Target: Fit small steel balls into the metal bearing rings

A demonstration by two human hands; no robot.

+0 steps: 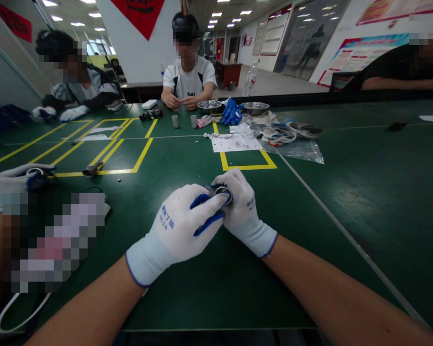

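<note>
Both of my hands wear white gloves with blue palms and meet above the green table (187,298). Between them is a small round metal part (223,193) with a ring-shaped open end facing up. My right hand (240,206) is wrapped round it from the right. My left hand (187,221) comes from the left, its fingers closed onto the ring's near edge. The palms and the lower side of the part are hidden by the gloves.
Yellow tape (250,167) outlines boxes ahead. White paper (234,143), a plastic bag (303,151) and gloves lie beyond my hands. A dark metal part (91,169) sits left, near a co-worker's gloved hand (10,181). Metal bowls (210,106) and two more people are across.
</note>
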